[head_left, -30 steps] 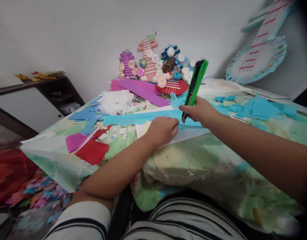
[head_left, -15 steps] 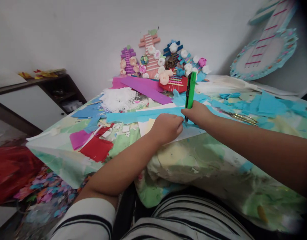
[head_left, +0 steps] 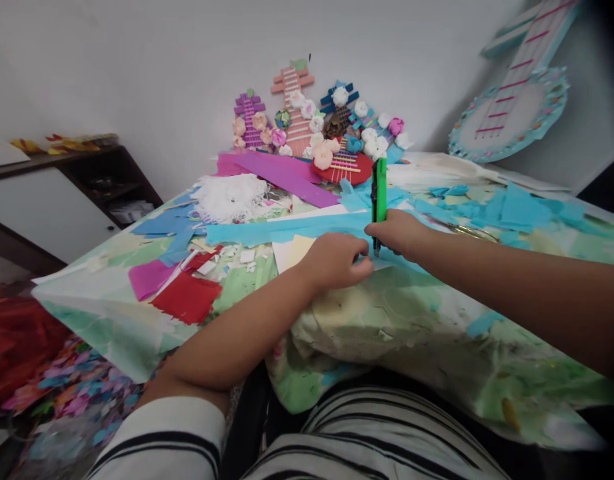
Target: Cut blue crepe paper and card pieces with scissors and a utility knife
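Note:
My right hand [head_left: 399, 233] is wrapped around a green and black utility knife [head_left: 379, 200], held upright with its tip down at the light blue crepe paper. Beside it on the left, my left hand [head_left: 339, 260] rests at the near edge of the paper. Its fingers are bent, the thumb stands apart from the forefinger, and nothing shows between them. A long light blue crepe paper strip [head_left: 267, 229] runs leftward from the knife, over a white sheet [head_left: 281, 253]. My hands partly hide the paper under the blade.
Scissors [head_left: 467, 231] lie right of my right hand among blue paper scraps [head_left: 521, 207]. White shredded paper [head_left: 231, 197], purple paper [head_left: 287, 177] and red paper [head_left: 187, 297] lie leftward. Decorated guitar-shaped crafts [head_left: 297, 120] lean on the wall. A cabinet [head_left: 51, 200] stands left.
My left hand has shifted slightly toward me, and its thumb has parted from the forefinger. The utility knife has moved a little lower and nearer. The view has turned slightly right.

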Tool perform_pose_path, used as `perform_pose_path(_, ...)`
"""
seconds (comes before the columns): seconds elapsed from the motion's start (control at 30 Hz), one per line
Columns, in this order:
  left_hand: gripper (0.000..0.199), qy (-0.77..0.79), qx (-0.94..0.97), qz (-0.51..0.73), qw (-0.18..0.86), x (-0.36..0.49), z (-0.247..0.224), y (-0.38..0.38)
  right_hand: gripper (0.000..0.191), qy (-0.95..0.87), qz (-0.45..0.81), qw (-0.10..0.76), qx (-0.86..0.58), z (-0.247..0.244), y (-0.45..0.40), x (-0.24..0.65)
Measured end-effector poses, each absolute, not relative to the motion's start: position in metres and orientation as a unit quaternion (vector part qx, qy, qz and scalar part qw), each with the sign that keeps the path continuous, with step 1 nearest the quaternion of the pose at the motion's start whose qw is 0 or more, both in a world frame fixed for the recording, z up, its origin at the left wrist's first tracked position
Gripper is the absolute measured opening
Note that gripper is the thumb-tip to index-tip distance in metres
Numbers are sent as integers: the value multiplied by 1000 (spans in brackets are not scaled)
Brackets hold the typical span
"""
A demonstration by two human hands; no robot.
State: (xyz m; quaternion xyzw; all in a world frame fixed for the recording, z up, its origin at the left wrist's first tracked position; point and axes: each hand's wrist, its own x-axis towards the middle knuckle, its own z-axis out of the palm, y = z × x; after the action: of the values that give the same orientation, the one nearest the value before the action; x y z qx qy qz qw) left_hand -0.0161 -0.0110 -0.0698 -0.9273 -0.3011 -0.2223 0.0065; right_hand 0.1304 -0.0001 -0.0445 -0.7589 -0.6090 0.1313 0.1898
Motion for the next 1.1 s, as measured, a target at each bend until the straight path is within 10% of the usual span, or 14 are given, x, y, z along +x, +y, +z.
perform_pose_path(0.53, 37, -339, -911, -174, -159, -12, -80, 18, 22, -593, 234, 269, -722, -63, -23, 136)
perform_pose_path(1.1, 43, -315, -946, -64, -27, -7, -89, 13, 23, -681, 202, 246, -660, -50, -49, 147)
